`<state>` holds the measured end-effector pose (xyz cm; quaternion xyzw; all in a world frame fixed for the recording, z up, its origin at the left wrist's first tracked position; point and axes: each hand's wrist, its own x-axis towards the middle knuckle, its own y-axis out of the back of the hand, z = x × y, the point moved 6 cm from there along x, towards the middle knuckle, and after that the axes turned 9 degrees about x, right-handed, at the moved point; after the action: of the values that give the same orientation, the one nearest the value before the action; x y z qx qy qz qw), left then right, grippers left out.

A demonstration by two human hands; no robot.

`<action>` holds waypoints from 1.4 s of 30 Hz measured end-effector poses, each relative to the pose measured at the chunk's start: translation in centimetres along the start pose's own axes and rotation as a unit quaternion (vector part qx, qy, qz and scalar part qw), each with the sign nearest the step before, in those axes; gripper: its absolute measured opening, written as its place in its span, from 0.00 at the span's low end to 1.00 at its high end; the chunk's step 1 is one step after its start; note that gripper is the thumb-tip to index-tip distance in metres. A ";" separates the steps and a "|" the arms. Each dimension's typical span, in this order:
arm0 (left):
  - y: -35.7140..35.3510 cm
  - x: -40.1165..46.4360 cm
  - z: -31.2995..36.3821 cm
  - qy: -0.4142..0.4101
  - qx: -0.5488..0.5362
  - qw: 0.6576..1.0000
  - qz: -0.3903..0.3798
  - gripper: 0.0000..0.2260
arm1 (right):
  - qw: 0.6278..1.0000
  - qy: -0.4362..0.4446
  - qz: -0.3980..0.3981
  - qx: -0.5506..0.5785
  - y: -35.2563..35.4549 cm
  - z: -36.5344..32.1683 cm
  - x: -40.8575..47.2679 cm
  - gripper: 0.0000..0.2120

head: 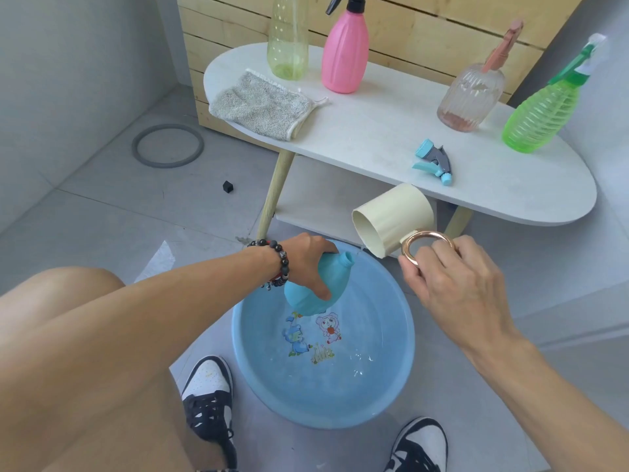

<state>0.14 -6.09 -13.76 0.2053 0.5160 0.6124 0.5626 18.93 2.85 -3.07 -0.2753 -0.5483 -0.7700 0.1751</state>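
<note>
Basin (pixel 340 396) on floor between your shoes (pixel 207 386). Bottle (pixel 299 298) over its far rim, cup (pixel 394 216) just right. Table (pixel 374 131) behind: cloth (pixel 262 107) left, spray head (pixel 434 161) near edge.

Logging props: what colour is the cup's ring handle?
Rose gold handle, on the cream cup; head view.

On the white tabletop (pixel 374 131) stand a pink spray bottle (pixel 344 56) and a green spray bottle (pixel 541 114); a grey cloth (pixel 262 107) lies there too.
</note>
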 end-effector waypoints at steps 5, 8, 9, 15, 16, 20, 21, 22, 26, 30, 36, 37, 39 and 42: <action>0.6 -0.1 0.4 -0.005 -0.007 0.999 0.034 0.33 | 0.953 -0.229 -0.153 0.125 -4.0 2.6 -2.1 0.20; 0.6 0.0 0.3 0.002 -0.035 0.998 0.047 0.35 | 0.876 -0.320 -0.303 0.197 -7.8 2.7 -4.3 0.21; 0.6 0.0 0.1 0.008 -0.048 0.998 0.047 0.36 | 0.864 -0.313 -0.337 0.205 -9.0 2.3 -4.8 0.20; -0.1 -0.2 -1.2 0.045 -0.105 0.993 0.034 0.34 | 0.818 -0.261 -0.494 0.135 -16.0 -2.0 -9.6 0.13; -0.2 -0.3 -1.4 0.052 -0.107 0.992 0.035 0.34 | 0.815 -0.255 -0.506 0.122 -16.6 -2.8 -10.3 0.13; -0.5 -0.7 -2.6 0.083 -0.103 0.991 0.036 0.32 | 0.799 -0.242 -0.543 0.087 -18.2 -4.9 -12.6 0.16; -0.6 -0.8 -2.9 0.088 -0.104 0.990 0.034 0.29 | 0.800 -0.237 -0.546 0.076 -18.5 -5.2 -13.2 0.16; -0.6 -0.8 -3.2 0.096 -0.106 0.989 0.034 0.25 | 0.799 -0.232 -0.551 0.066 -18.6 -5.5 -13.8 0.16; -0.9 -1.0 -4.4 0.125 -0.121 0.984 0.040 0.24 | 0.790 -0.239 -0.560 0.076 -19.3 -7.2 -16.0 0.17; -1.1 -1.0 -4.2 0.124 -0.128 0.984 0.022 0.23 | 0.778 -0.245 -0.564 0.130 -19.7 -9.7 -17.3 0.19; -0.9 -1.5 -3.8 0.111 -0.162 0.980 0.013 0.22 | 0.744 -0.392 -0.481 0.251 -19.7 -6.6 -16.9 0.09; -0.9 -1.7 -3.8 0.111 -0.167 0.980 0.008 0.21 | 0.730 -0.428 -0.456 0.275 -19.5 -5.5 -16.9 0.11; -0.8 -1.9 -3.8 0.109 -0.176 0.978 -0.008 0.20 | 0.701 -0.487 -0.411 0.320 -18.7 -3.6 -16.8 0.17; -0.5 -2.1 -4.1 0.118 -0.200 0.973 -0.021 0.20 | 0.660 -0.537 -0.374 0.370 -16.5 -1.2 -15.4 0.18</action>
<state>-2.43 -9.65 -15.06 0.0042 0.4502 0.7106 0.5406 21.33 6.77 -25.18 -0.3254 -0.8434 -0.2231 -0.3648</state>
